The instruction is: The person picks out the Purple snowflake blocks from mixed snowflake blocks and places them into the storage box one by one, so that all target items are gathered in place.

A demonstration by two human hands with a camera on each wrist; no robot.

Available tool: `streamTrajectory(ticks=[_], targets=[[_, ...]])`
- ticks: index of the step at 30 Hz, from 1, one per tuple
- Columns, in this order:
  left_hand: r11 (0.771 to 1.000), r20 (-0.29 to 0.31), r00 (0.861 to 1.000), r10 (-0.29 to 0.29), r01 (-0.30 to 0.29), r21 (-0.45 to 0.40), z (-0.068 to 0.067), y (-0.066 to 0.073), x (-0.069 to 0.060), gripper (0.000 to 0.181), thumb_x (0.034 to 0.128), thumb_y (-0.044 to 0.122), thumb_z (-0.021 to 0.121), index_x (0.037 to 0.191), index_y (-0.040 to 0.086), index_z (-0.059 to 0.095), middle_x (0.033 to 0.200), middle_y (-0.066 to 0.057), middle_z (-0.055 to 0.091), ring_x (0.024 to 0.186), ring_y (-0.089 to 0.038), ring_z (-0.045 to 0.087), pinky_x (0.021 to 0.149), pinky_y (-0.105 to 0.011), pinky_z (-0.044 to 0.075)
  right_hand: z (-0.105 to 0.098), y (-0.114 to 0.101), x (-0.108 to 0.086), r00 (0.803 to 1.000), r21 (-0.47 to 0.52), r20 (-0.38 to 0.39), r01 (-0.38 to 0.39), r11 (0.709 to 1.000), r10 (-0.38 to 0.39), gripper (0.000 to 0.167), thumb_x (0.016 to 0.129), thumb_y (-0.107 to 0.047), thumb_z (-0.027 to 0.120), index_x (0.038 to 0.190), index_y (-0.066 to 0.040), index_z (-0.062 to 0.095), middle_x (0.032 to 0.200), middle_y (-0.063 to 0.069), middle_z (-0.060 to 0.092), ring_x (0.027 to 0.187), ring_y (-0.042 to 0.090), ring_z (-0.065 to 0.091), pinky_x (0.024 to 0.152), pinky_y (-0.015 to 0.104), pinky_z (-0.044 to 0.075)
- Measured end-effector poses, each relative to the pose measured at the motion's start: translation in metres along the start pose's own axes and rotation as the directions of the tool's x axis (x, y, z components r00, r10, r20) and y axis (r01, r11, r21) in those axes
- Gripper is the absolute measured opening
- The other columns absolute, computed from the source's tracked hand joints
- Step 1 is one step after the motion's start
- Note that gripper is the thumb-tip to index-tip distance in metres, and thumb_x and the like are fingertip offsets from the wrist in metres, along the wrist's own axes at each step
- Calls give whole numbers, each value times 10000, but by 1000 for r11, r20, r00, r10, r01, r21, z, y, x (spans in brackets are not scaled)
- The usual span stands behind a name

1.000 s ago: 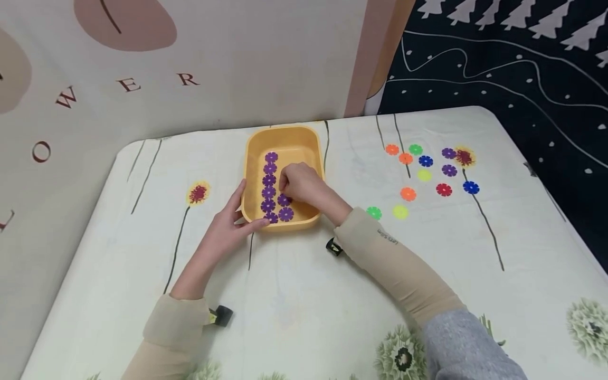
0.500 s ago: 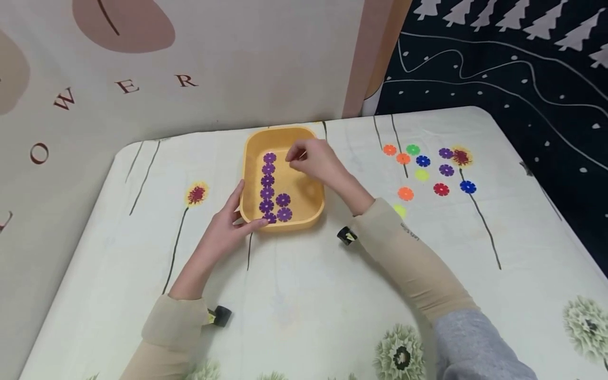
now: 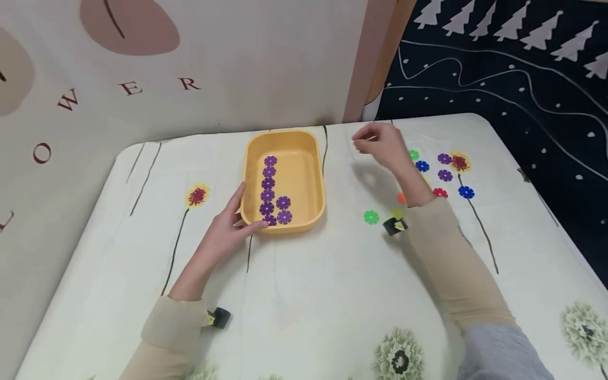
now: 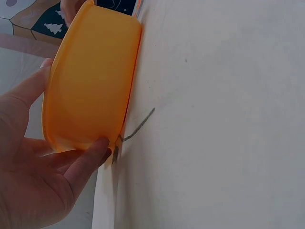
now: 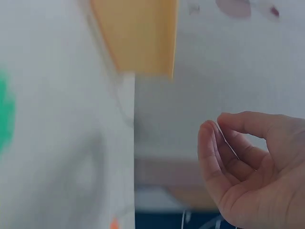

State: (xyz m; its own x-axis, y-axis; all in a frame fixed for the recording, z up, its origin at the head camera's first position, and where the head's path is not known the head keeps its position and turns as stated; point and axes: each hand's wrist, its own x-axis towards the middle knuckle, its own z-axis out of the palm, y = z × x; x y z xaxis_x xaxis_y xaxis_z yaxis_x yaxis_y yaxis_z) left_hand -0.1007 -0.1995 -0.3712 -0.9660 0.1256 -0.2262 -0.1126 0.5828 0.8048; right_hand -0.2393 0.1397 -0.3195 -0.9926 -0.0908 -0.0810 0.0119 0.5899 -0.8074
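Note:
A yellow plastic tray (image 3: 304, 184) lies on the table, with two columns of purple flower-shaped discs (image 3: 268, 195) inside, the left column longer than the right. My left hand (image 3: 223, 229) grips the tray's near left corner, thumb over the rim; in the left wrist view its fingers press the outer wall of the tray (image 4: 95, 81). My right hand (image 3: 387, 148) hovers above the table, right of the tray. In the right wrist view its fingers are loosely bent, a small gap separates thumb and forefinger, and nothing shows between them.
Loose discs lie right of the tray: a green disc (image 3: 371, 217), a red disc (image 3: 440, 193), blue discs (image 3: 466, 192) and purple discs (image 3: 445, 175). My right arm hides others. A wall hanging (image 3: 266, 68) stands behind the table's back edge.
My right hand has left the tray and moved right over the table, uncovering the shorter purple column. The left hand keeps its grip on the tray.

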Motion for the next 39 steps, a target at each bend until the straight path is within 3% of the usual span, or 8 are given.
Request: streamTrajectory(ticks=[6, 13, 16, 22, 27, 32, 36, 39], targets=[[1000, 2, 1000, 5, -5, -10, 0, -1, -1, 1049, 882, 457, 737, 1613, 315, -2, 1673, -98, 193, 1435, -379, 422, 1115, -468, 466, -45, 48, -2, 989, -25, -83, -123, 992, 120, 359, 991, -300, 617, 1251, -56, 656, 1221, 145, 645, 936, 140, 666, 916, 276, 585], [1000, 10, 1000, -3, 3, -16, 1, -2, -3, 1051, 880, 460, 736, 1613, 315, -4, 1668, -125, 198, 1442, -382, 409, 1116, -469, 462, -81, 175, 30, 943, -15, -178, -287, 958, 280, 472, 953, -502, 604, 1314, -200, 633, 1294, 49, 603, 1052, 98, 645, 927, 192, 574], [1000, 10, 1000, -7, 8, -16, 1, -2, -4, 1049, 879, 463, 736, 1613, 320, 0, 1666, -132, 202, 1440, -382, 412, 1119, -472, 457, -93, 203, 28, 939, -58, -177, -309, 949, 295, 559, 951, -544, 578, 1358, -162, 599, 1345, 95, 572, 1106, 157, 620, 1032, 325, 551], [1000, 2, 1000, 6, -6, -16, 1, 0, -4, 1047, 881, 458, 736, 1616, 303, 7, 1667, -142, 194, 1431, -391, 420, 1116, -476, 457, -110, 182, -3, 920, -97, -128, -384, 918, 371, 574, 961, -492, 597, 1375, -95, 571, 1338, 138, 564, 1053, 173, 591, 1095, 454, 495], [1000, 0, 1000, -6, 6, -16, 1, -1, -3, 1051, 871, 479, 738, 1614, 320, 11, 1671, -129, 186, 1437, -385, 414, 1121, -474, 456, -118, 151, -31, 899, -106, -56, -438, 892, 435, 586, 1000, -386, 571, 1451, -21, 484, 1478, 252, 429, 1249, 352, 461, 1180, 588, 354], [1000, 3, 1000, -15, 15, -19, 1, -2, -4, 1056, 864, 495, 739, 1612, 331, 10, 1672, -123, 186, 1440, -382, 412, 1122, -477, 455, -122, 151, -38, 874, -139, -7, -481, 866, 485, 563, 1011, -351, 558, 1464, -28, 467, 1552, 284, 310, 1328, 431, 332, 1199, 636, 288], [1000, 0, 1000, -10, 10, -19, 1, -1, -4, 1048, 871, 486, 736, 1612, 330, 11, 1671, -116, 192, 1439, -375, 417, 1122, -475, 457, -121, 154, -36, 906, -221, 14, -410, 885, 423, 492, 998, -256, 592, 1402, 13, 513, 1453, 306, 370, 1197, 426, 371, 1039, 530, 444], [1000, -5, 1000, 1, -1, -18, 0, -1, -3, 1044, 876, 474, 736, 1613, 321, 12, 1670, -116, 197, 1437, -373, 420, 1122, -472, 458, -118, 151, -33, 928, -273, 8, -356, 894, 372, 441, 979, -189, 620, 1342, 49, 545, 1318, 294, 441, 1086, 395, 402, 879, 417, 437]])
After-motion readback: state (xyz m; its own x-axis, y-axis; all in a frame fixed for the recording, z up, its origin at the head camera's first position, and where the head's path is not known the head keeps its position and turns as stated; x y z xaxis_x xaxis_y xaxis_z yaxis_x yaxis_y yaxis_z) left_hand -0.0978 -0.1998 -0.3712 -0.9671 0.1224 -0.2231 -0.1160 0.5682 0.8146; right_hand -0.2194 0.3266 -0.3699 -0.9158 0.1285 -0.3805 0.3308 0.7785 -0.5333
